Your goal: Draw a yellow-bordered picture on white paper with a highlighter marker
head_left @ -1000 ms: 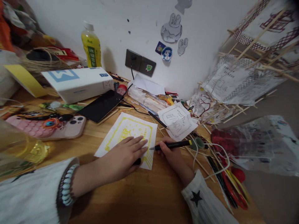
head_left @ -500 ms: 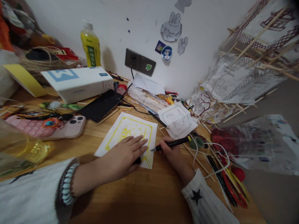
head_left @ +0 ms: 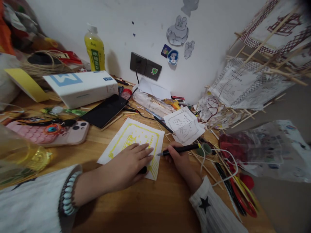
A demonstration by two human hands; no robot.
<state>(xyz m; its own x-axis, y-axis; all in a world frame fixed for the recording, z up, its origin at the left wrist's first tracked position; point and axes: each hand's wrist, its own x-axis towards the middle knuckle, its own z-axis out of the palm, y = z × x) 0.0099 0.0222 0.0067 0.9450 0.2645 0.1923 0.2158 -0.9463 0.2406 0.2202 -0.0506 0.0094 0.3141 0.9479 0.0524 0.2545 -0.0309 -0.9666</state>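
Note:
My left hand lies flat with fingers stretched over a white sheet drawn on in yellow: a border, a figure and small marks, with slanted stripes at the lower right corner. A dark, rounded end of something, perhaps a cap, peeks out beside the thumb; the rest is hidden under the palm. In my right hand is a black marker with a yellow band, gripped near its grey tip. That tip is at the sheet's right edge; contact cannot be made out. A second drawn sheet lies just beyond.
Behind are a black phone, a white box and a yellow drink bottle. A pink phone and a clear container stand left. To the right are red scissors, a white cord, thin sticks and a paper-covered stick frame.
The slanted yellow stripes at the sheet's lower right corner look denser. The sheet has shifted slightly toward me. My right hand keeps the marker near the same edge, and my left hand stays flat.

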